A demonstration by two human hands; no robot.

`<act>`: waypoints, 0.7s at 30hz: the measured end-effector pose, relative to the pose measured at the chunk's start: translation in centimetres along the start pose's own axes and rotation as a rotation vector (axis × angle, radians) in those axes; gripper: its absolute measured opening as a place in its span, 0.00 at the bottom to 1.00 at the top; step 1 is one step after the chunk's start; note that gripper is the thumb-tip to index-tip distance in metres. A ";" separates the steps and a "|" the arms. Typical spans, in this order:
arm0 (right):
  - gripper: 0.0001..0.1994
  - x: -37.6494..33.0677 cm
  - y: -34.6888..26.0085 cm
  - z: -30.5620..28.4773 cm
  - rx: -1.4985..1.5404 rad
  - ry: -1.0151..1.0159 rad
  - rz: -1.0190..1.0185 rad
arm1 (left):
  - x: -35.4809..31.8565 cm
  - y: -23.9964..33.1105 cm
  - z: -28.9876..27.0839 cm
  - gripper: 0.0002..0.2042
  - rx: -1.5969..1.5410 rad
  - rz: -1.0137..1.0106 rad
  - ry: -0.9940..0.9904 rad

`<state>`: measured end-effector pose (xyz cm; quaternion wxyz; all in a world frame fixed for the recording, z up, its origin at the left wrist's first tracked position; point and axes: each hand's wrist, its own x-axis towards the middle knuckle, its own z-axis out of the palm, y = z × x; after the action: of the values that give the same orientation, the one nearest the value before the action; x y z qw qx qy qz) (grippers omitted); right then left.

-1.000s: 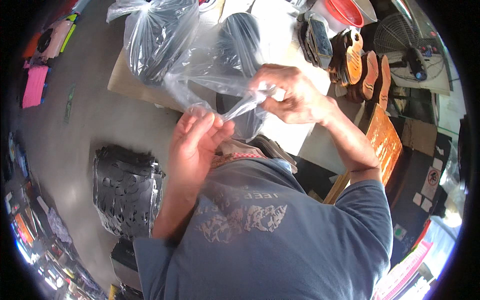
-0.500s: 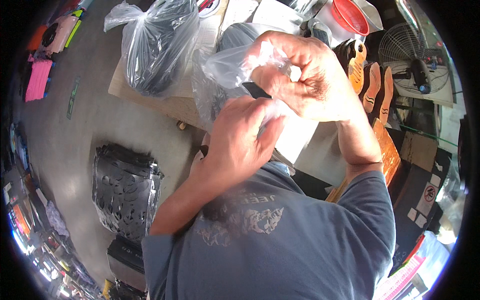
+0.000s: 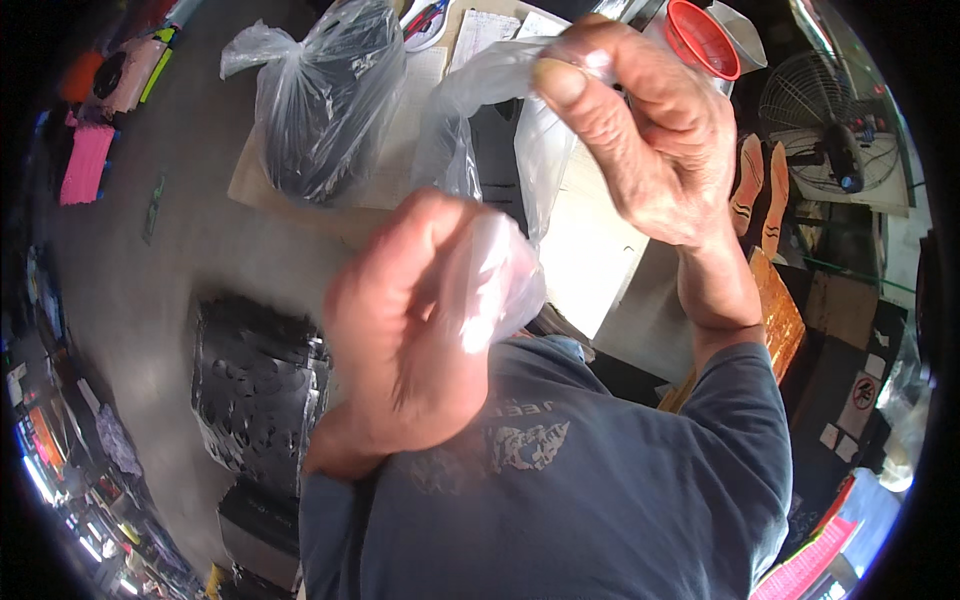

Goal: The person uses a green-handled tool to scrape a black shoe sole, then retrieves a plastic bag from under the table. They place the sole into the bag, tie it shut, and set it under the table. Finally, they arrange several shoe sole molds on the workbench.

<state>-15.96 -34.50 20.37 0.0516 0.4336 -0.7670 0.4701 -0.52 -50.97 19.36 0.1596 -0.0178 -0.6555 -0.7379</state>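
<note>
Left grip [image 3: 405, 310] blurred, leftmost bag [image 3: 322, 120] cropped

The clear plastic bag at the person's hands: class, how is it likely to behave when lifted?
The clear plastic bag is probably floppy: it hangs in loose folds below the right hand. It may feel slippery, since its surface shows glossy highlights. Being see-through and thin-looking, it could tear if pulled hard.

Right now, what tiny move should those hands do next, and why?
Perhaps ease the left hand toward the right hand, gathering the clear bag: its loose plastic spans from one to the other, and a dark thing shows between its folds.
</note>
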 end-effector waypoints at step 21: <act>0.13 4.0 -2.8 -0.4 0.624 0.361 -0.133 | 1.0 3.1 -3.0 0.22 -0.089 0.146 0.133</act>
<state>-16.60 -37.16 24.44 0.0817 0.3875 -0.5355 0.7460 -0.17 -54.34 22.16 0.2551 -0.0235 -0.6072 -0.7521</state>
